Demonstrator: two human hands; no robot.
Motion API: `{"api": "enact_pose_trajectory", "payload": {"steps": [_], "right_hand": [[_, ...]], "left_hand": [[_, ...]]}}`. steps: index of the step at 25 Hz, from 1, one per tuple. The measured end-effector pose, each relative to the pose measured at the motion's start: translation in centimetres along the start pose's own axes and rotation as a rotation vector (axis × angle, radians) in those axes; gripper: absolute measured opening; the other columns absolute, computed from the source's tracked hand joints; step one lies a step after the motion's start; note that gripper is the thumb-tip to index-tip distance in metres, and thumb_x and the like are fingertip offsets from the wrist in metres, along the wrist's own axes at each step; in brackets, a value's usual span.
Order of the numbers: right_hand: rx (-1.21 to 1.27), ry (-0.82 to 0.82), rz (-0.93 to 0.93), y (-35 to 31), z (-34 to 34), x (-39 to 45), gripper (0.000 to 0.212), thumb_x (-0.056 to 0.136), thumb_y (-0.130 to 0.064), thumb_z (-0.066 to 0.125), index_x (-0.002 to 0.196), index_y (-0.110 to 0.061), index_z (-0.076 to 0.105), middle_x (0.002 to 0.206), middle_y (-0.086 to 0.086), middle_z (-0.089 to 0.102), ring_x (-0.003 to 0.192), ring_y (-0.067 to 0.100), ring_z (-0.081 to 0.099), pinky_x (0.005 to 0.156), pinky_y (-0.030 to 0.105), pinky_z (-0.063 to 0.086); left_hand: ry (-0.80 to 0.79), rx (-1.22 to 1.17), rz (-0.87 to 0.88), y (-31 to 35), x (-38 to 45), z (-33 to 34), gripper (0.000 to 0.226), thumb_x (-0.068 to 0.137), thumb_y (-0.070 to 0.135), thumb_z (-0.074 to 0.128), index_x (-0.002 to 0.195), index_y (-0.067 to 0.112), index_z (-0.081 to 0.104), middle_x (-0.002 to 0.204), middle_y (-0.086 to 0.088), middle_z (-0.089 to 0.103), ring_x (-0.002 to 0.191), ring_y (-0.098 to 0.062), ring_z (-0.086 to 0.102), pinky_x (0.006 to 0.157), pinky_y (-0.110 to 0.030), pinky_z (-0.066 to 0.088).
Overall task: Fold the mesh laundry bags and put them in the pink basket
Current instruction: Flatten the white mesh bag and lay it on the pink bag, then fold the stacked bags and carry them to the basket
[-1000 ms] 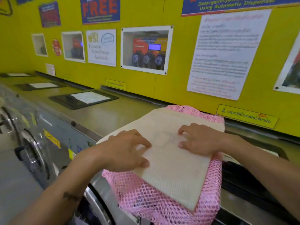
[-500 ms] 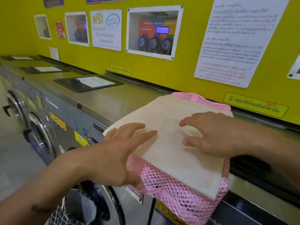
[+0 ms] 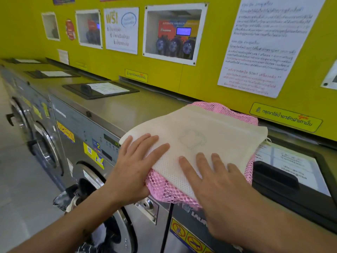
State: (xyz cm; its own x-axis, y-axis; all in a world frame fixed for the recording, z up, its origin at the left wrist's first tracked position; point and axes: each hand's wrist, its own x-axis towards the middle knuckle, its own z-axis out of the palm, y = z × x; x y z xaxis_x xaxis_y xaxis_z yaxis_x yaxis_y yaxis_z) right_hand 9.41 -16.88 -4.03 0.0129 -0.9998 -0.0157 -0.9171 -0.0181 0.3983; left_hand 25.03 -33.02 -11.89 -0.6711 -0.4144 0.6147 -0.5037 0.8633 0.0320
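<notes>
I am pressing both spread hands, left hand [image 3: 135, 167] and right hand [image 3: 217, 185], on the white bag [image 3: 191, 141], which is overhanging the washer [image 3: 116, 108] edge with the pink bag [image 3: 169, 189] under it, so I think both are risking sliding off.

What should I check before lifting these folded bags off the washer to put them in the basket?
1. White bag lies flat on the pink bag: ok.
2. Left hand has its fingers flat on the white bag's left edge: ok.
3. Right hand rests flat on top, no grip: not ok.
4. Stack fully on the washer top: not ok, the near edge overhangs.
5. Pink basket in sight: not ok.
</notes>
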Motion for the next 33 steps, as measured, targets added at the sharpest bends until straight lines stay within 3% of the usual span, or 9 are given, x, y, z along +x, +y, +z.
{"api": "enact_pose_trajectory", "payload": {"steps": [4, 7, 11, 14, 18, 21, 26, 30, 33], "right_hand": [[0.091, 0.111, -0.155, 3.3, -1.3, -0.3, 0.079, 0.088, -0.018, 0.052, 0.150, -0.029, 0.004, 0.146, 0.002, 0.037, 0.121, 0.030, 0.047, 0.089, 0.044, 0.049], [0.206, 0.115, -0.216, 5.5, -1.6, -1.1, 0.072, 0.089, -0.022, 0.047, 0.149, -0.039, 0.013, 0.149, -0.012, 0.040, 0.119, 0.024, 0.054, 0.092, 0.040, 0.048], [0.434, 0.110, -0.257, 8.4, -2.1, -3.6, 0.054, 0.086, -0.022, 0.047, 0.129, -0.048, 0.026, 0.118, -0.012, 0.058, 0.099, 0.016, 0.057, 0.083, 0.042, 0.048], [0.550, 0.133, -0.261, 11.6, -3.5, -5.7, 0.034, 0.088, -0.020, 0.050, 0.106, -0.044, 0.036, 0.093, -0.014, 0.051, 0.086, 0.007, 0.049, 0.073, 0.030, 0.042], [0.591, 0.342, -0.231, 15.6, -6.3, -7.0, 0.019, 0.085, -0.022, 0.057, 0.096, -0.037, 0.054, 0.089, -0.015, 0.060, 0.084, 0.005, 0.057, 0.069, 0.036, 0.048], [0.698, 0.436, -0.126, 18.2, -8.0, -4.5, 0.026, 0.084, -0.023, 0.068, 0.096, -0.035, 0.048, 0.076, -0.006, 0.069, 0.067, 0.013, 0.062, 0.060, 0.043, 0.050], [0.700, 0.393, 0.052, 21.8, -8.2, 6.4, 0.036, 0.077, -0.028, 0.074, 0.099, -0.035, 0.045, 0.098, -0.001, 0.066, 0.087, 0.017, 0.058, 0.072, 0.040, 0.048], [0.723, 0.251, 0.308, 24.0, -5.1, 14.9, 0.045, 0.082, -0.031, 0.071, 0.118, -0.024, 0.046, 0.104, 0.003, 0.060, 0.097, 0.025, 0.058, 0.072, 0.036, 0.047], [0.611, 0.246, 0.404, 24.1, -2.0, 17.7, 0.049, 0.088, -0.040, 0.060, 0.130, -0.023, 0.042, 0.121, 0.008, 0.057, 0.102, 0.027, 0.057, 0.081, 0.040, 0.048]], "left_hand": [[0.193, -0.075, 0.028, 0.7, -0.2, -0.1, 0.061, 0.073, 0.044, 0.070, 0.127, 0.018, 0.061, 0.124, -0.011, 0.063, 0.119, -0.027, 0.056, 0.105, -0.056, 0.036], [0.259, -0.050, 0.051, 2.4, -0.1, -0.7, 0.047, 0.074, 0.027, 0.067, 0.119, 0.015, 0.065, 0.107, -0.009, 0.068, 0.102, -0.026, 0.061, 0.097, -0.048, 0.043], [0.148, 0.066, 0.109, 4.7, 1.0, -5.3, 0.048, 0.066, 0.020, 0.064, 0.114, 0.016, 0.067, 0.100, -0.004, 0.072, 0.090, -0.024, 0.066, 0.089, -0.039, 0.044], [0.046, 0.108, 0.150, 7.2, 2.9, -11.2, 0.054, 0.066, 0.024, 0.060, 0.120, 0.025, 0.056, 0.104, 0.005, 0.073, 0.085, -0.017, 0.066, 0.081, -0.033, 0.049], [-0.092, -0.078, 0.214, 9.6, 7.0, -17.2, 0.034, 0.071, 0.007, 0.068, 0.096, 0.029, 0.063, 0.085, 0.015, 0.063, 0.073, -0.006, 0.060, 0.060, -0.026, 0.048], [-0.195, -0.116, 0.122, 8.7, 12.1, -18.7, 0.005, 0.084, 0.022, 0.071, 0.088, 0.025, 0.071, 0.081, 0.012, 0.067, 0.075, -0.003, 0.063, 0.062, -0.032, 0.050], [-0.316, -0.129, -0.186, 2.0, 21.7, -14.9, 0.020, 0.080, 0.030, 0.075, 0.099, 0.034, 0.070, 0.093, 0.014, 0.073, 0.087, -0.005, 0.066, 0.074, -0.031, 0.053], [-0.156, 0.037, -0.330, -0.2, 25.3, -8.5, 0.048, 0.083, 0.022, 0.062, 0.130, 0.028, 0.055, 0.131, -0.005, 0.061, 0.117, -0.029, 0.057, 0.094, -0.046, 0.048], [-0.016, -0.013, -0.305, 1.7, 23.3, -4.4, 0.036, 0.086, 0.030, 0.051, 0.121, 0.025, 0.058, 0.122, -0.005, 0.059, 0.108, -0.029, 0.057, 0.088, -0.044, 0.047]]}}
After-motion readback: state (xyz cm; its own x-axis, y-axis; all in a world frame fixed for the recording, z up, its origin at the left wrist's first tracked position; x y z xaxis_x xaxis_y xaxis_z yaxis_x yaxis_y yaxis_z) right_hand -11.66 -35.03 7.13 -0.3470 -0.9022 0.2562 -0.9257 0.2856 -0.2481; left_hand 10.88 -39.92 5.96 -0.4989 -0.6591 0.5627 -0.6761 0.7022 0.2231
